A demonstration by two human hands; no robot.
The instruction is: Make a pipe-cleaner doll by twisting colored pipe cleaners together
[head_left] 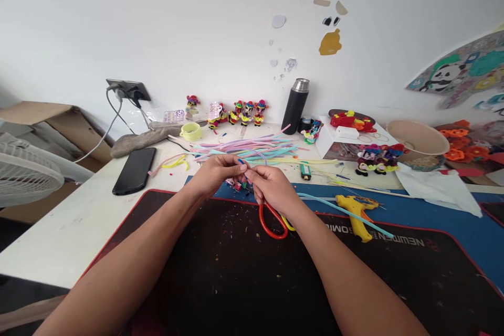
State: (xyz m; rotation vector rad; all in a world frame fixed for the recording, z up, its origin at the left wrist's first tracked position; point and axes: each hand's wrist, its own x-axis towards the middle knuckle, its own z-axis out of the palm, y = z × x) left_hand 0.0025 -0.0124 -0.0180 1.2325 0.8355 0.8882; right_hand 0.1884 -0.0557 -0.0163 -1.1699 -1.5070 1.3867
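My left hand [221, 174] and my right hand [274, 189] meet above the back edge of the black mat, fingertips pinched together. A small blue bit [241, 161] shows at the left fingertips; what lies between the fingers is mostly hidden. A pale purple pipe cleaner [260, 154] curves up behind my right fingers. Below my right palm hang the red and yellow handles of what looks like scissors [271, 232], their blades out of sight. Several pink, blue and purple pipe cleaners [252, 146] lie in a loose pile just behind my hands.
A yellow glue gun [356, 215] lies right on the mat [236, 273], near a light blue pipe cleaner [346, 212]. A phone [134, 170], yellow tape roll [191, 131], black flask [296, 106], green lighter-like box [305, 170] and several small figures [247, 114] stand around. A fan [29, 170] is at left.
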